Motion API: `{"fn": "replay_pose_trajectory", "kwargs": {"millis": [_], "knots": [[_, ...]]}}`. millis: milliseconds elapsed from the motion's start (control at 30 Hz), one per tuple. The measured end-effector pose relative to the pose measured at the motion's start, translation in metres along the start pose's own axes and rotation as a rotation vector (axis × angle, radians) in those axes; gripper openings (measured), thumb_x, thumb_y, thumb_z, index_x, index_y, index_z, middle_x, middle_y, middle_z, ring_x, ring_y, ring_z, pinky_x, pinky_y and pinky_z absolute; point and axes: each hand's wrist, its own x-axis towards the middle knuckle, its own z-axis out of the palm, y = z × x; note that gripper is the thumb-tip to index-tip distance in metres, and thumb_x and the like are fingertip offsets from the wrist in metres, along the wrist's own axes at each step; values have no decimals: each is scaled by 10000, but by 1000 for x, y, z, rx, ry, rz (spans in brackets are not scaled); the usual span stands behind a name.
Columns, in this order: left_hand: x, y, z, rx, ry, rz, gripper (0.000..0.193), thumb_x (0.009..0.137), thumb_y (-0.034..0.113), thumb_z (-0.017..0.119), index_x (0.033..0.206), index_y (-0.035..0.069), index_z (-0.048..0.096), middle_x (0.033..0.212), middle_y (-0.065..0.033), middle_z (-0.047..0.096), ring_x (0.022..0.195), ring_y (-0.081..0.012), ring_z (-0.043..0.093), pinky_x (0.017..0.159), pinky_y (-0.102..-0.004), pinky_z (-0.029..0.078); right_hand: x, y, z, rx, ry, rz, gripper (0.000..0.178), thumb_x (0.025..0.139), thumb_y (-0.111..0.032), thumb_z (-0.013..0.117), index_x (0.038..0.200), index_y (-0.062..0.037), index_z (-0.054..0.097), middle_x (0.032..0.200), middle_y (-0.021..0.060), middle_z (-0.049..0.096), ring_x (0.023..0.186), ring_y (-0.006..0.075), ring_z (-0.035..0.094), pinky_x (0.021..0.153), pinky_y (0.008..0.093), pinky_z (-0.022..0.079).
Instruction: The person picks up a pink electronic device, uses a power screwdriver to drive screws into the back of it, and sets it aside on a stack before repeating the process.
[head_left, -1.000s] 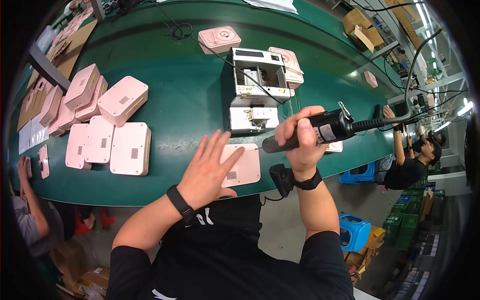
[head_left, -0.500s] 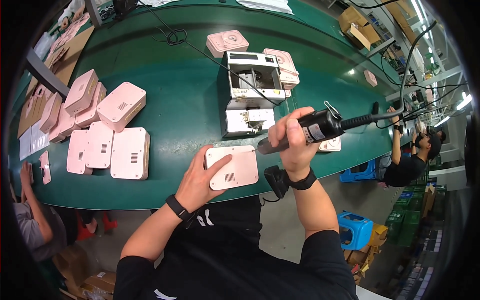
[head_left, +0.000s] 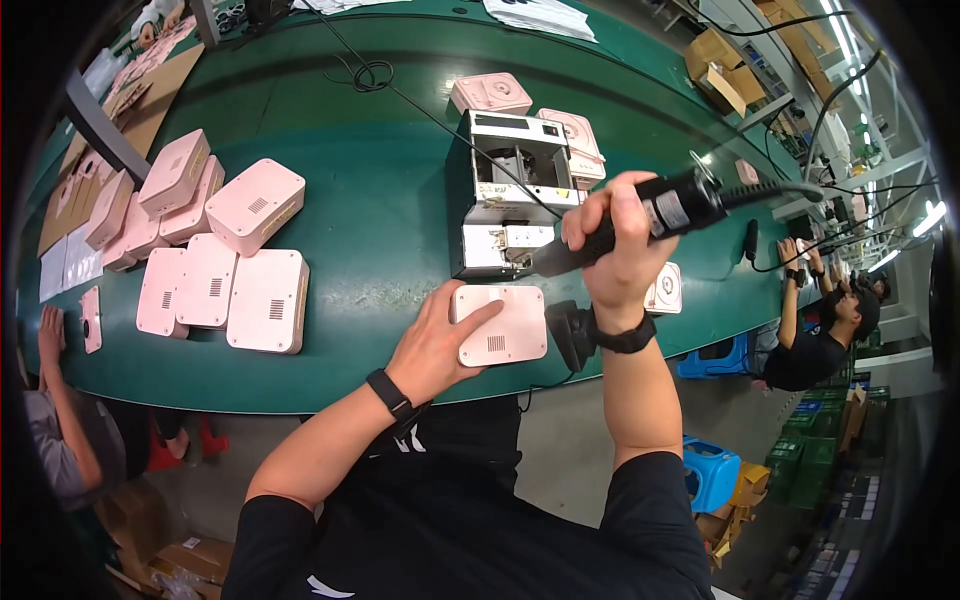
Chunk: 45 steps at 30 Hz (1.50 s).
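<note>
My left hand [head_left: 430,345] grips a pink plastic case [head_left: 503,338] by its left side, with a finger lying across its top. The case rests near the front edge of the green table, its vent slots and corner holes facing up. My right hand [head_left: 627,245] is wrapped round a black electric screwdriver [head_left: 685,203], which is tilted with its nose pointing down and left. That nose is beside the front outlet of a black and white screw feeder [head_left: 490,240]. Whether the bit touches the outlet or carries a screw, I cannot make out.
Several pink cases [head_left: 268,300] lie stacked at the left. More pink parts [head_left: 492,93] sit behind the feeder, and one [head_left: 665,288] lies right of my right wrist. A cable [head_left: 420,108] crosses above the feeder. Co-workers sit at both sides; a blue stool [head_left: 712,475] stands at the right.
The screwdriver has lifted off the case's upper right corner and moved up to the feeder's front outlet. In the picture, the case and my left hand have shifted right.
</note>
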Motion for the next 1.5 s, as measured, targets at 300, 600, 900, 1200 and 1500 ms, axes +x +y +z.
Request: {"fn": "replay_pose_trajectory", "kwargs": {"millis": [300,600,900,1200,1500], "knots": [[1,2,-1,15,-1,-2,818,609,115,862,1354,232,546,1342,-194,386,1206,-407,476,990,-444,487,-23,10,0,50,20,63,151,919,-171,517,961,-36,465,619,98,495,463,184,453,458,344,430],[0,1,0,17,8,-4,798,618,132,858,1349,225,551,1340,-194,387,1208,-405,476,985,-442,492,-31,20,-1,101,-4,68,156,923,-174,525,941,-41,447,628,102,487,463,176,433,469,346,434],[1,0,2,29,0,-5,801,613,135,859,1347,224,552,1351,-190,384,1213,-404,476,983,-449,495,-19,9,-1,72,-7,33,136,923,-150,525,972,-40,461,635,88,500,473,188,475,475,352,442],[10,6,10,-8,4,-10,776,627,173,863,1342,215,564,1360,-189,392,1243,-404,461,997,-456,478,3,6,2,13,-5,3,166,942,-194,511,1005,-47,468,640,87,506,474,190,477,483,363,440],[11,1,13,-8,29,31,744,631,164,850,1319,212,572,1354,-166,394,1239,-385,458,956,-445,510,-26,-4,25,199,-147,54,193,932,-215,521,1019,-57,452,649,97,497,490,183,459,496,357,434]]}}
